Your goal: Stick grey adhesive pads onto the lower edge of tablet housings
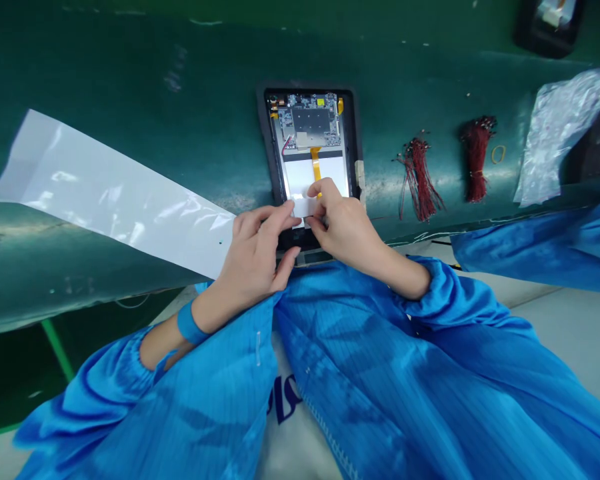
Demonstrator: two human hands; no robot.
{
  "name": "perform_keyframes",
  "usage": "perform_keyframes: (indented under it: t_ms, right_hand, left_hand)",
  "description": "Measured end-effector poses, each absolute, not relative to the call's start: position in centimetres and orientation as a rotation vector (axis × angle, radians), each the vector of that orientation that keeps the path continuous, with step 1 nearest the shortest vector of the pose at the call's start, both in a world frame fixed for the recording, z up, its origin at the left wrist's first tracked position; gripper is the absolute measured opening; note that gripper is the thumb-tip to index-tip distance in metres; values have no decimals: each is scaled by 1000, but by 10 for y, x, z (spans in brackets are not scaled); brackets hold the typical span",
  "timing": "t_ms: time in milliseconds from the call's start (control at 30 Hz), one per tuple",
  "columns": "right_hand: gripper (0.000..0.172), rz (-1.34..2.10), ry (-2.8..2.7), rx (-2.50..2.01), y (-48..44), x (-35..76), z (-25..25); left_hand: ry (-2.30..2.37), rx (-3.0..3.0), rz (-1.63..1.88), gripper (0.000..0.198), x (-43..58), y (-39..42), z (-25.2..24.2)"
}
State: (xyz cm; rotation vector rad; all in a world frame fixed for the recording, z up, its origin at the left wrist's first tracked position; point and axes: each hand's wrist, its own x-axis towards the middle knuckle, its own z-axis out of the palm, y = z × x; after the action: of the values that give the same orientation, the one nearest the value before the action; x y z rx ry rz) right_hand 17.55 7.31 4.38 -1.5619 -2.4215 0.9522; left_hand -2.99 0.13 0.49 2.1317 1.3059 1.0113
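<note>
An opened tablet (269,143) sits in a dark frame on the green bench, its inside facing up. At its far end is a circuit board (311,123), from which an orange flat cable (315,163) runs down over a pale panel (299,177). My left hand (255,250) lies over the near left edge, fingers stretched out and thumb apart, fingertips on the tablet. Bent at the fingers, my right hand (347,227) pinches at the tablet's near end, by the lower part of the cable. Whatever is between those fingertips is too hidden to name.
A long glossy white strip (125,197) reaches from the left to my left hand. Two bundles of dark red wires (420,177) (477,163) lie to the right, beside a rubber band (499,155) and clear plastic bags (555,133). Another dark device (550,30) is at the far right.
</note>
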Motion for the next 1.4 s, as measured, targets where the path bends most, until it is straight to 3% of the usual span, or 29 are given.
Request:
perform_keyframes:
  t_ms: [433,567,700,833,900,1067,1200,1400]
  right_hand:
    - [36,677,-2384,-1608,72,192,32]
    - [44,575,-2297,-1680,78,214,28]
    - [14,420,-2423,-1476,70,234,24]
    - [34,135,-2628,-993,54,249,19]
    - [43,52,-2644,-1002,50,257,19]
    - [47,20,-2651,-1058,50,265,17]
    - [59,29,-2641,-1112,56,265,9]
    - [48,53,-2594,-1042,60,256,3]
  left_hand:
    - [1189,2382,882,88,-31,1,-2]
    - [1215,2395,861,89,-29,0,-2]
    - [1172,2459,834,90,-21,5,-3]
    - [1201,2496,755,86,-20,9,-3]
    - [1245,2494,689,83,-25,7,-1]
    - [1284,2550,657,86,-33,-2,6]
    - [1331,2577,530,76,-35,-8,15]
    - [1540,2206,661,62,-40,45,46]
